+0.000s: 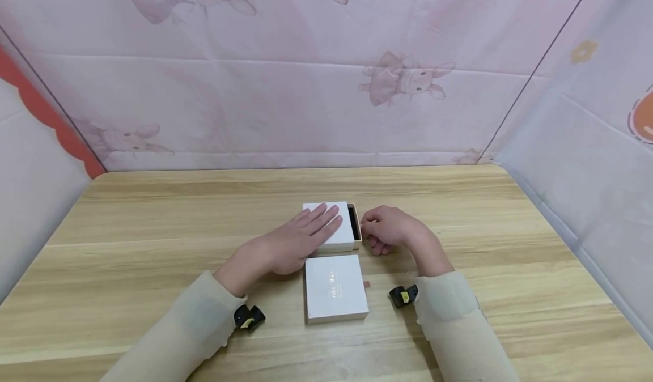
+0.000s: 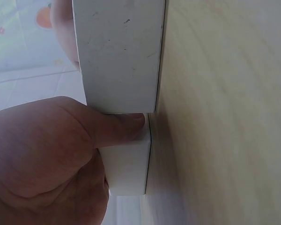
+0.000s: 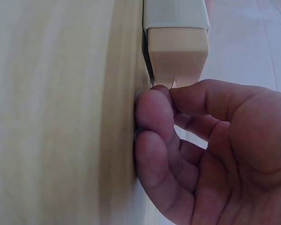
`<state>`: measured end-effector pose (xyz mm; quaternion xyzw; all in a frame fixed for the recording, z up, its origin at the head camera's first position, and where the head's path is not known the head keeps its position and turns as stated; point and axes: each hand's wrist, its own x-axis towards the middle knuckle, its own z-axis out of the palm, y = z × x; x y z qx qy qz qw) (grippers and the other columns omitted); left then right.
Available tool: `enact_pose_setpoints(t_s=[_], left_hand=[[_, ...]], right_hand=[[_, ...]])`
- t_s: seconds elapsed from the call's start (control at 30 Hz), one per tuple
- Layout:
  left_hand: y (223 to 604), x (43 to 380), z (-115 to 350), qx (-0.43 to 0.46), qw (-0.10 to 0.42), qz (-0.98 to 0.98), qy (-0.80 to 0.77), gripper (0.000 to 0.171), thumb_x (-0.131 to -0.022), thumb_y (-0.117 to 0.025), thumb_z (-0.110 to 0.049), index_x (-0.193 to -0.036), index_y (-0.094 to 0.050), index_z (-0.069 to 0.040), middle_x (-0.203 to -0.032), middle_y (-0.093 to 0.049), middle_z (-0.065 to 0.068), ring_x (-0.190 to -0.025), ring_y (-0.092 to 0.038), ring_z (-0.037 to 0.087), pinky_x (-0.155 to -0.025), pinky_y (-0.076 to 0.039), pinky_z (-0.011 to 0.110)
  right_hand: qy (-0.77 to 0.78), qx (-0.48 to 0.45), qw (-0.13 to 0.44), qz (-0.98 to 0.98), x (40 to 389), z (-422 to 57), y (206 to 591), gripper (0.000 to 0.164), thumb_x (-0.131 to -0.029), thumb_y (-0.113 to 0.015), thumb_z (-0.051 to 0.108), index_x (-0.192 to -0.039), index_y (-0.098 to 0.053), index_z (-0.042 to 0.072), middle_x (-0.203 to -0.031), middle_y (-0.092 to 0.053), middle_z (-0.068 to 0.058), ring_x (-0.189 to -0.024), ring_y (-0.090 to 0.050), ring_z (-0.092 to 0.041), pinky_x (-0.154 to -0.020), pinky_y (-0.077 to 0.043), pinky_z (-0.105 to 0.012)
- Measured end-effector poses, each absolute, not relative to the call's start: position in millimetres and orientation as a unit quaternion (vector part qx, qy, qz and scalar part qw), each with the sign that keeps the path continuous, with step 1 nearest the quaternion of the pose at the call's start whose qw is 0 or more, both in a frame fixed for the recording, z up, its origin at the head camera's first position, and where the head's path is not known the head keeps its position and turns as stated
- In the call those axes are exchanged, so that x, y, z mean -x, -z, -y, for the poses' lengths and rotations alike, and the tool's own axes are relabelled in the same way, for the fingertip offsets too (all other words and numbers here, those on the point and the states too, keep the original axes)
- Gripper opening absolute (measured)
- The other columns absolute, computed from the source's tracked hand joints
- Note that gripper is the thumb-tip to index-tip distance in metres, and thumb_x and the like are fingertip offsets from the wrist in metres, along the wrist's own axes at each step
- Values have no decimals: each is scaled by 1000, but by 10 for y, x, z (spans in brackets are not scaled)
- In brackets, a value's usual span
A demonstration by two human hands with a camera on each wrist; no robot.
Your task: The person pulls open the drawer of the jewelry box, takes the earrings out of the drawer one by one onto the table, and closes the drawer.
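Note:
A white drawer-style box (image 1: 344,236) lies at the middle of the table, its tan inner tray (image 3: 178,51) pulled partway out to the right, with a dark interior showing. My left hand (image 1: 296,243) rests on top of its sleeve with fingers stretched out; in the left wrist view the thumb (image 2: 119,127) lies against its side, in the gap between two boxes. At the tray's end, my right hand (image 1: 393,226) pinches the small pull tab (image 3: 173,83) between thumb and index finger, other fingers curled. Nearer me lies a second white box (image 1: 336,291) with gold lettering.
A short brown ribbon tab (image 1: 367,284) sticks out from the right side of the nearer box. The wooden table (image 1: 153,217) ends at a pink rabbit-print backdrop (image 1: 285,104). Black wrist devices (image 1: 249,318) hang below both sleeves.

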<state>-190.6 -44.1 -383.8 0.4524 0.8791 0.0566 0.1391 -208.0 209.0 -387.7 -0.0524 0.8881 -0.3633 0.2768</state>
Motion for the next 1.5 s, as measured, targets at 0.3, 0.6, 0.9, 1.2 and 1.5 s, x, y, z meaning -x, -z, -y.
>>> enact_pose_setpoints(t_s=[0.3,0.6,0.9,1.2,1.5], left_hand=[[3833,1908,445,-451,142,-880,-57,65,-104,-35,-5,-161,-5,-11,-169,3,9,-155,5,29,-125,-5,50],[3840,1912,449,-453,141,-879,-58,65,-104,-34,-6,-162,-5,-12,-169,3,9,-155,4,29,-125,-5,50],[3841,1925,448,-454,140,-878,-56,65,-104,-34,-5,-161,-4,-12,-168,3,9,-155,4,29,-125,-5,49],[3863,1942,448,-452,144,-878,-63,64,-104,-33,-6,-162,-4,-12,-169,3,9,-155,5,29,-125,-4,49],[3859,1944,452,-454,142,-877,-69,64,-104,-32,-4,-161,-5,-11,-169,2,9,-155,4,29,-125,-4,49]], right_hand=[[362,52,275,-889,2080,-2089,3879,25,-104,-46,16,-93,-66,5,-75,-62,-10,-61,-66,-21,-61,-60,-34],[363,51,276,-888,2074,-2088,3874,25,-104,-46,17,-93,-67,6,-75,-63,-10,-61,-66,-21,-61,-60,-34],[364,50,278,-888,2083,-2092,3862,26,-104,-45,17,-94,-67,6,-76,-62,-10,-62,-66,-21,-61,-60,-33],[368,49,277,-886,2085,-2098,3880,26,-104,-45,16,-93,-66,5,-75,-62,-11,-62,-65,-22,-61,-59,-34],[370,50,279,-885,2087,-2099,3868,26,-104,-45,16,-93,-66,5,-75,-62,-10,-61,-66,-21,-60,-60,-34]])
